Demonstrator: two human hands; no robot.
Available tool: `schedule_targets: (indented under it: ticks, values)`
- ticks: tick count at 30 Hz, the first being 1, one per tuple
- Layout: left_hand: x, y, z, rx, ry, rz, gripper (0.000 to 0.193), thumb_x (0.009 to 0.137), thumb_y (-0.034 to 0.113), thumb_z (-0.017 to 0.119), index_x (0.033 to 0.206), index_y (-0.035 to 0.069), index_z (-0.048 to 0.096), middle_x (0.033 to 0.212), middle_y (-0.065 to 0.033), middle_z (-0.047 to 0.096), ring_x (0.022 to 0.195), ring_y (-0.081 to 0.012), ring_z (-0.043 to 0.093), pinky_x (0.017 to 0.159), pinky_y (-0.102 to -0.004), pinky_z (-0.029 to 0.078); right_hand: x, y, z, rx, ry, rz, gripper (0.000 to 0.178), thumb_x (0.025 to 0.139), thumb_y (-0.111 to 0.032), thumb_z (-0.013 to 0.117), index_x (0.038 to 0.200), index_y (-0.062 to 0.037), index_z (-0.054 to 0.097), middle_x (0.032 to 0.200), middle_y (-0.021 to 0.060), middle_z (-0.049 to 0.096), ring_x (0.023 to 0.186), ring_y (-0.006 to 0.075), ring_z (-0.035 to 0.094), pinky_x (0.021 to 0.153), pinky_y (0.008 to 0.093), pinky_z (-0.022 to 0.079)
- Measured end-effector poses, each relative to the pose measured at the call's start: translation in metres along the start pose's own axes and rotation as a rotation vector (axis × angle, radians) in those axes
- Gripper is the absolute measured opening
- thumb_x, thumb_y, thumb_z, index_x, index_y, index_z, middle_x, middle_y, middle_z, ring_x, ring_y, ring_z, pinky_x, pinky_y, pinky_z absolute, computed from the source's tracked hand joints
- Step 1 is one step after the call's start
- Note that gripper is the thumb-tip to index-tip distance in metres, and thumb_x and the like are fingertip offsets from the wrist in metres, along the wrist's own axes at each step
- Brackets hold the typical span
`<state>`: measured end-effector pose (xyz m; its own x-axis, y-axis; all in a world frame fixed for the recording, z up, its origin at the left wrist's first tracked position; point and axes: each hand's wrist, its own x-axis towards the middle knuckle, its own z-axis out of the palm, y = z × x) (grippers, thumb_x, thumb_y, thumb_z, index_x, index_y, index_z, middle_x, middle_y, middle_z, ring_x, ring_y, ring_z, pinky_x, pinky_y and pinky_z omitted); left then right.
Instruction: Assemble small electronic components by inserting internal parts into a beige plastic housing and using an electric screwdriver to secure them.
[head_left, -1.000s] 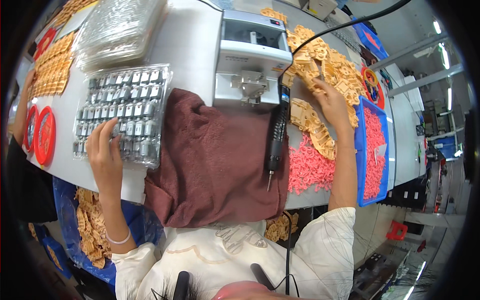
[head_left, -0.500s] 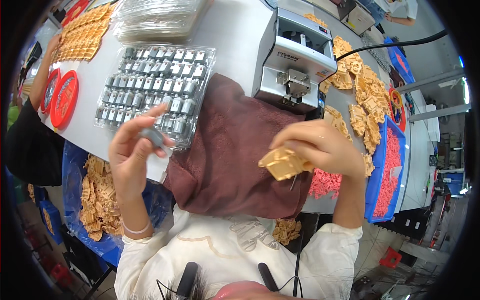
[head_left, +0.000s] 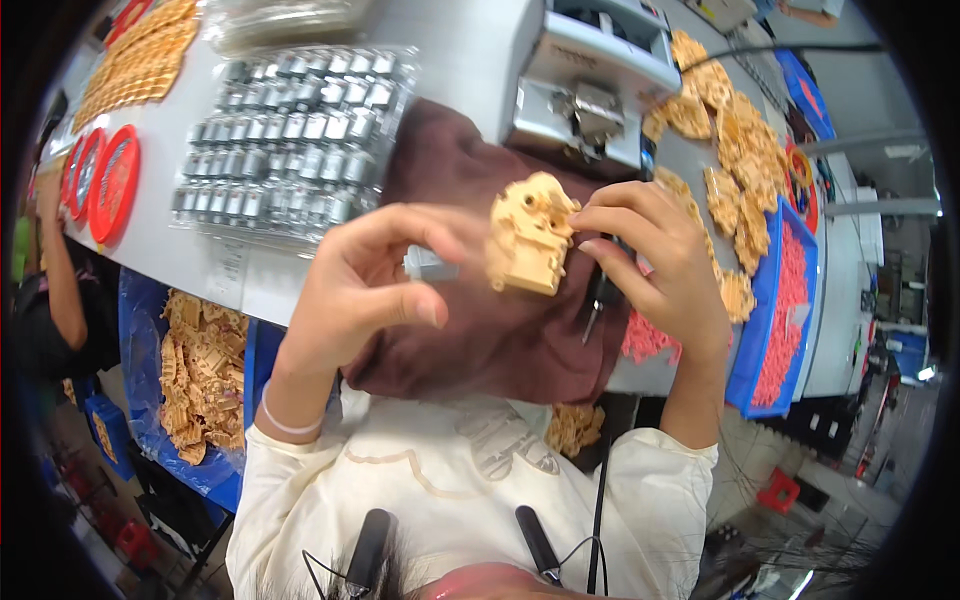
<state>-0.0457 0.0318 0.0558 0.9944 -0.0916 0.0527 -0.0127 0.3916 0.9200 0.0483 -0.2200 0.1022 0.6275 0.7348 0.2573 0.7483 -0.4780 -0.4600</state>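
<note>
My left hand (head_left: 365, 275) is closed around a small grey motor (head_left: 428, 264), with thumb and forefinger reaching towards a tan moulded plastic part (head_left: 530, 240). Fingertips of my right hand (head_left: 660, 255) grip that part's right edge, holding it up above the brown cloth (head_left: 440, 345). Part and motor are close together; blur hides whether they touch. A dark screwdriver (head_left: 597, 305) with a thin metal shaft shows below my right hand, its upper part partly hidden. Rows of similar motors fill a clear plastic tray (head_left: 405, 110) on the left.
A silver machine (head_left: 555, 65) stands at the back. Tan parts (head_left: 745, 150) lie heaped to its right, beside a blue bin (head_left: 750, 370) of pink pieces. Red round dishes (head_left: 115, 185) and another person's arm (head_left: 65, 290) are at the left. A blue crate (head_left: 262, 370) holds more tan parts.
My left hand has carried the motor rightwards from the tray towards the middle. My right hand has raised and turned the tan part, whose holes now show.
</note>
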Motion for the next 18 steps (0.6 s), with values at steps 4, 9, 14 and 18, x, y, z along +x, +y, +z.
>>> schedule_targets:
  ticks: [4,9,14,18]
  values:
    - [0.019,-0.002,0.019,-0.068,-0.073,-0.063,0.042,0.078,0.019,0.081,0.108,-0.005,0.063,0.118,-0.0175,0.059,0.103,-0.0237,0.063,0.094,-0.0332,0.051,-0.045,0.004,-0.012,0.021,0.061,0.132,0.019,0.079,-0.006,0.068,0.098,-0.0077,0.069,0.095,0.0077,0.063,0.087,0.0281,0.060,0.078,0.0380,0.048]
    - [0.036,-0.005,0.032,0.212,-0.057,-0.002,0.025,0.088,0.004,0.070,0.109,-0.007,0.062,0.113,-0.0101,0.060,0.103,-0.0144,0.060,0.084,-0.0258,0.052,-0.078,0.012,-0.011,0.070,0.131,0.225,0.021,0.077,-0.002,0.069,0.098,-0.0054,0.069,0.095,0.0094,0.064,0.084,0.0287,0.061,0.075,0.0373,0.049]
    - [0.047,-0.003,0.039,0.354,-0.069,-0.036,0.021,0.088,0.004,0.069,0.104,-0.007,0.062,0.106,-0.0097,0.063,0.095,-0.0107,0.061,0.078,-0.0218,0.051,-0.087,0.017,-0.007,0.098,0.150,0.226,0.020,0.078,-0.003,0.069,0.098,-0.0053,0.069,0.094,0.0091,0.065,0.084,0.0281,0.062,0.075,0.0360,0.049]
    - [0.058,-0.004,0.035,0.440,-0.149,0.092,0.015,0.087,0.004,0.070,0.098,-0.005,0.066,0.106,-0.0065,0.062,0.092,-0.0077,0.060,0.077,-0.0212,0.050,-0.087,0.020,-0.002,0.140,0.158,0.257,0.019,0.079,-0.005,0.070,0.098,-0.0061,0.069,0.094,0.0080,0.066,0.084,0.0274,0.062,0.075,0.0356,0.049]
